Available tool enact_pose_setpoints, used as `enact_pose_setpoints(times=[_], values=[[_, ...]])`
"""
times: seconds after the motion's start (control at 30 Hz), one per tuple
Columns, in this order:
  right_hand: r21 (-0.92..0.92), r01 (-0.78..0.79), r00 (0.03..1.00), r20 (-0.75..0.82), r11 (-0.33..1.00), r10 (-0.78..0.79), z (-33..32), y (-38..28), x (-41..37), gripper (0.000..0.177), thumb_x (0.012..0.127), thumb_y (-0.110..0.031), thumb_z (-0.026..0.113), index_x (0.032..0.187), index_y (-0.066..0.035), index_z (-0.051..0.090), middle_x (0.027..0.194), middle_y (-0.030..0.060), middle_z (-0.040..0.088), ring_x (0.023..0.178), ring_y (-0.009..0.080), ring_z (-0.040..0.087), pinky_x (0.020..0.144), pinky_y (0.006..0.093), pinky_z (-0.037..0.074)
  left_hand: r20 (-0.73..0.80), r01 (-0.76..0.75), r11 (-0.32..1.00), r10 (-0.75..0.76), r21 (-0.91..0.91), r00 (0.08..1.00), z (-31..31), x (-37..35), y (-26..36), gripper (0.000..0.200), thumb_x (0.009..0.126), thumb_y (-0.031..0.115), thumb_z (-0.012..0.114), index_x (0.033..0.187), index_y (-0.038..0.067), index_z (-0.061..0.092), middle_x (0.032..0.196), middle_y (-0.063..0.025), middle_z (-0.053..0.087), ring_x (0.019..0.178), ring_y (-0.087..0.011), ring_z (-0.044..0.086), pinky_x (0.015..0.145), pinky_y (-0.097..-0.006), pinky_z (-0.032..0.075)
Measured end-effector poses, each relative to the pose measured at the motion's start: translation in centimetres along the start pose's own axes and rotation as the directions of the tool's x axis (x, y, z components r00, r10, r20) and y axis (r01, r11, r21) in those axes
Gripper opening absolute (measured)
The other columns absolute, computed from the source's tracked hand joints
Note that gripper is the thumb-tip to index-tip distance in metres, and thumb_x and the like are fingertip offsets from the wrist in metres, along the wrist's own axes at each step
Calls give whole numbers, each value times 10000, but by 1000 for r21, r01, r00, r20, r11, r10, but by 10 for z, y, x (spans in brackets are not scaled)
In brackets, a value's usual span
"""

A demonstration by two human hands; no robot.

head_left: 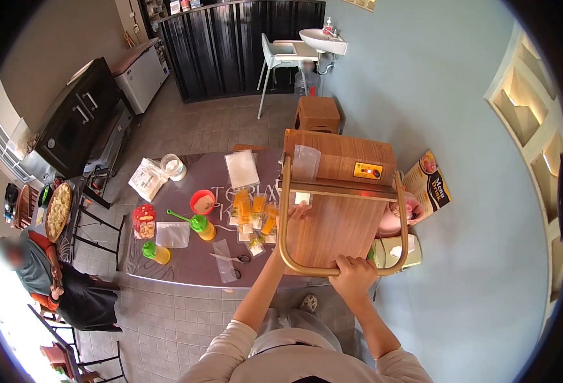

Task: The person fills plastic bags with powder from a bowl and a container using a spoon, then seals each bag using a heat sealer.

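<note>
A wood-panelled bag sealer (342,230) with a U-shaped gold handle (283,239) stands at the table's right end. My right hand (353,276) is wrapped round the front bar of that handle. Beneath the handle frame, my left hand (299,212) pinches a small clear packet (302,198) with pale contents at the sealing bar. A clear plastic bag (306,163) lies on the sealer's upper housing, left of its yellow control label. Just left of the sealer lies a pile of small sachets (258,205), several of them orange.
On the table (185,271) are scissors (230,258), a red bowl (202,202), green-topped bottles (202,226), a clear tub (173,167) and plastic bags (173,234). A wall stands close on the right, by a menu (427,188). Another person (58,281) is at the left.
</note>
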State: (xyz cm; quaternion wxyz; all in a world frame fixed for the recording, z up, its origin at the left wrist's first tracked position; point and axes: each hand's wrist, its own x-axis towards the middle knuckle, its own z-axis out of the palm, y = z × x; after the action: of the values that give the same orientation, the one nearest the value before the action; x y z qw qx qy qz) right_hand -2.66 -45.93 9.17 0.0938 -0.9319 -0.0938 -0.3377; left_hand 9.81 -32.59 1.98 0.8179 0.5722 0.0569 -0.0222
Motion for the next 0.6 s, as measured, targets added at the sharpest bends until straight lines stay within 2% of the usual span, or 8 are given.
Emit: enact_pose_setpoints(times=[0.13,0.23,0.6], values=[[-23,-6,1000,5,1000,6,-4,-3,4,162,540,-115,603,472,-121,456,430,18,493,383,204,472,421,306,324,17,-9,998,8,55,1000,-3,1,1,232,827,310,589,870,87,638,858,-4,649,719,-66,509,665,-223,340],[-9,10,1000,-11,1000,-10,-2,-1,2,166,535,-112,604,468,-122,453,424,18,487,382,202,469,419,304,320,21,-10,1000,10,1,1000,-3,2,-2,228,834,310,579,877,91,629,869,1,652,715,-65,509,672,-223,338],[-30,23,998,-53,999,-25,3,0,0,188,526,-147,620,483,-142,438,420,3,455,373,185,443,424,309,298,25,-1,999,0,34,1000,-4,3,-2,252,834,319,573,908,82,618,878,0,651,726,-77,514,700,-242,343]])
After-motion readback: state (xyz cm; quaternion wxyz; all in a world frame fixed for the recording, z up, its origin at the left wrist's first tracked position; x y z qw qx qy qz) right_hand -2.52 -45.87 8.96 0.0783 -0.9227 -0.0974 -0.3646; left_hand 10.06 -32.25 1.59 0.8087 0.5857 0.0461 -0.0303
